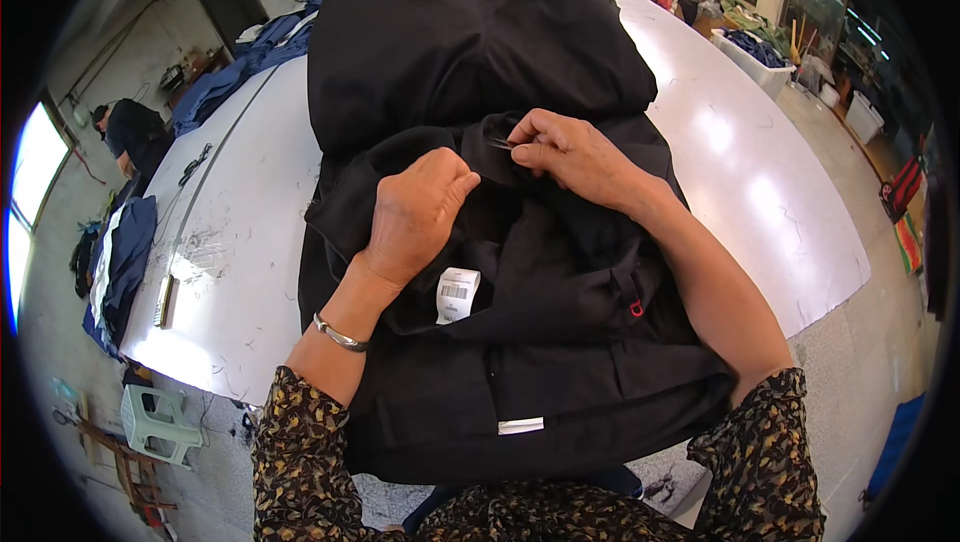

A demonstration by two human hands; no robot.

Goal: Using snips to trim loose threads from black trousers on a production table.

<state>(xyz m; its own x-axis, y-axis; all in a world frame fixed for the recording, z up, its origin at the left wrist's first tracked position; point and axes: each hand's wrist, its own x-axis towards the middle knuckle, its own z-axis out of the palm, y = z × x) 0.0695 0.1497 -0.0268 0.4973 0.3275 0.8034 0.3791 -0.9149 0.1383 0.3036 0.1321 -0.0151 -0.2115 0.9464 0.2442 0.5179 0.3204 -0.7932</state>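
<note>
Black trousers [560,372] lie bunched in front of me on top of more black trousers [430,42]. My left hand [415,212] is closed in a fist on the dark cloth near the opened waist. Between the thumb and forefinger of my right hand [580,157] is a small tool with thin metal points [500,144]; the rest of it is hidden in the palm. Its tips point left, at a fold of the cloth. A white care label [457,295] shows inside the garment, just below my left hand. Red stitching [636,309] marks the right side.
The white table [720,132] extends on both sides. Dark blue garments [240,62] lie along its left edge, near black scissors [194,165]. A white bin of clothes [750,50] stands at the far right. A pale green stool [158,425] is at lower left, and a person [135,132] bends beyond the table.
</note>
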